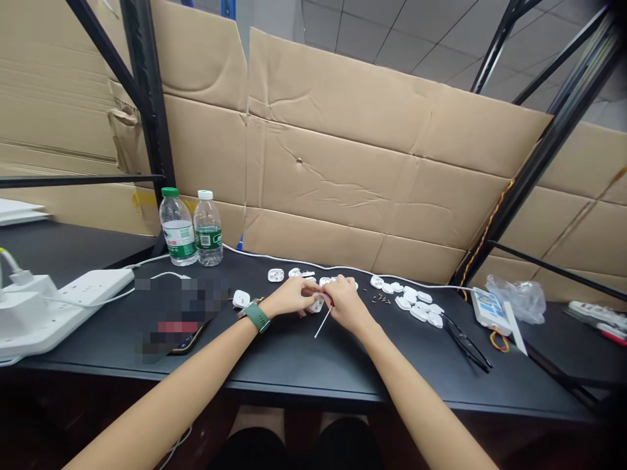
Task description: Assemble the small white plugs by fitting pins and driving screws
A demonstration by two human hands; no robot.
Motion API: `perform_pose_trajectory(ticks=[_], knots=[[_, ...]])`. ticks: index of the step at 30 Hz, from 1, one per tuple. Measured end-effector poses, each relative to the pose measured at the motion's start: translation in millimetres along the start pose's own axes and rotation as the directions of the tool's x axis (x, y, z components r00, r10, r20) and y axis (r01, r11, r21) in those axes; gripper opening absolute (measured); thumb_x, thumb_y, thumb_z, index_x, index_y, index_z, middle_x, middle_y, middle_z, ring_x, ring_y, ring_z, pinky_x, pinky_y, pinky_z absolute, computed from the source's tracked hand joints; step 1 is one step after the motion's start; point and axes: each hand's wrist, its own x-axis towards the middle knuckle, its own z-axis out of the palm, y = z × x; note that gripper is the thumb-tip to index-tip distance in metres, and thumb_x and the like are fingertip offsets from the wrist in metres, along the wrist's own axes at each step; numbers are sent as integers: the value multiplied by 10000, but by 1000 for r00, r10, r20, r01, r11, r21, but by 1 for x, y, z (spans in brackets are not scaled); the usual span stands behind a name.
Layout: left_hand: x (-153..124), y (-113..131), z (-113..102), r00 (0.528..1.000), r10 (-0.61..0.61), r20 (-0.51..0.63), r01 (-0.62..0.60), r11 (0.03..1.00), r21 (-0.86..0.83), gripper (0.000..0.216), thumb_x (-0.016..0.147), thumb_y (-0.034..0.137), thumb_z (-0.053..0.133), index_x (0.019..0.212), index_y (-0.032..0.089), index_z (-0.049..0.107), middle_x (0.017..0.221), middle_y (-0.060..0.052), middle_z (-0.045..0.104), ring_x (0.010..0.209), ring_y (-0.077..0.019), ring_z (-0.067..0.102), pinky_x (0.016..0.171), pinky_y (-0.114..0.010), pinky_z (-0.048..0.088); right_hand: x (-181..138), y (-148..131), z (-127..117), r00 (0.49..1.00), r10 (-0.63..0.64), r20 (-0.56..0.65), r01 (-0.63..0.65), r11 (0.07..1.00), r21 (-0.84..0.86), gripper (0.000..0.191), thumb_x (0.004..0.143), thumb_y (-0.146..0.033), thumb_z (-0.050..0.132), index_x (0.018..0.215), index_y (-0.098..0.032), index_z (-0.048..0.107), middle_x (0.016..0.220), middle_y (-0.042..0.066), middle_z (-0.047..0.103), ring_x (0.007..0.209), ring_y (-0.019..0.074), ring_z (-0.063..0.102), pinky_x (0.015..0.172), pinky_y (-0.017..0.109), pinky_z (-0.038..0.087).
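Observation:
Both my hands meet at the middle of the black table (304, 365). My left hand (290, 295), with a green watch on the wrist, is closed on a small white plastic part (317, 303). My right hand (345, 301) is closed round a thin white-handled tool (323, 322) that points down and left toward me, its upper end against the part. Several more white plastic parts (416, 305) lie to the right of my hands and a few others (275, 275) lie just behind them. A small heap of dark screws (381, 299) lies between them.
Two water bottles (191, 228) stand at the back left. A white power strip (63, 300) and a phone (183, 339) lie left. Black glasses (465, 343), a white device (490, 310) and a plastic bag (519, 294) lie right. Cardboard sheets (367, 163) and black frame posts back the table.

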Motion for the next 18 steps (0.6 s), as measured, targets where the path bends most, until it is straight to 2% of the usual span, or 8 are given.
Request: perform_pose_trajectory(ticks=[5, 9, 12, 15, 16, 18], knots=[[3, -4, 1, 998, -46, -38, 43, 997, -71, 410, 800, 398, 693, 1137, 165, 675, 950, -105, 758, 692, -224, 742, 487, -252, 576, 0, -1, -2, 998, 17, -57, -19, 999, -34, 156, 1006, -208, 496, 883, -195, 592, 833, 50, 663, 849, 211, 488, 800, 359, 271], [4, -4, 1, 998, -68, -5, 66, 981, -185, 462, 780, 445, 737, 1125, 148, 659, 940, -125, 755, 734, -235, 753, 531, -258, 585, 2, -3, -4, 986, 117, -118, -118, 993, -2, 218, 980, -289, 554, 781, -199, 544, 761, 47, 637, 835, 217, 510, 799, 361, 295], [4, -5, 0, 997, -81, 3, 79, 967, -240, 434, 780, 447, 745, 1073, 136, 671, 905, -129, 755, 753, -248, 754, 593, -302, 605, 2, 1, -3, 949, 276, -153, -240, 946, 217, 198, 929, -380, 595, 856, -218, 509, 724, 14, 590, 750, 203, 523, 738, 330, 352], [5, -6, -1, 996, -94, -6, 89, 958, -272, 418, 780, 442, 753, 1064, 143, 685, 902, -127, 759, 771, -260, 759, 649, -346, 616, 0, 15, 1, 886, 451, -113, -341, 796, 499, 230, 893, -328, 543, 1067, -220, 439, 762, -17, 562, 667, 179, 540, 653, 296, 409], [6, -7, -1, 995, -99, -12, 92, 956, -277, 418, 779, 447, 756, 1059, 145, 688, 899, -124, 760, 776, -261, 759, 660, -351, 617, 0, 21, 2, 872, 482, -88, -367, 762, 534, 253, 877, -293, 518, 1096, -213, 418, 773, -16, 560, 651, 176, 541, 640, 297, 422], [6, -7, -2, 993, -116, -35, 102, 956, -276, 430, 775, 470, 765, 1040, 139, 690, 871, -121, 760, 763, -260, 758, 656, -348, 616, -2, 32, 4, 854, 509, -111, -373, 746, 551, 255, 871, -264, 468, 1113, -196, 424, 837, 21, 590, 692, 181, 572, 658, 313, 456]])
